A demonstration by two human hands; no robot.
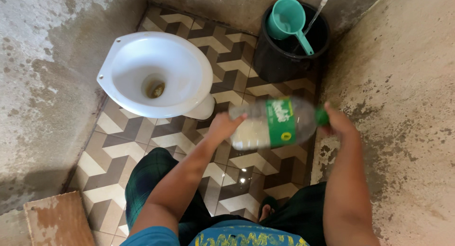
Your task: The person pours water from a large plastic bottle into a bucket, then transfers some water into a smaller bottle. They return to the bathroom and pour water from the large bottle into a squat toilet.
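Bottle [275, 123] held sideways over the tiles [237, 66] beside the toilet [156, 73], left hand [222, 126] gripping its base, right hand [337, 123] closed on the green cap [322, 116]; risk of spilling the pale liquid if the cap loosens mid-tilt.

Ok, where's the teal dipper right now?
In the head view, top right: the teal dipper sits in the black bucket in the corner, right of the white toilet bowl.
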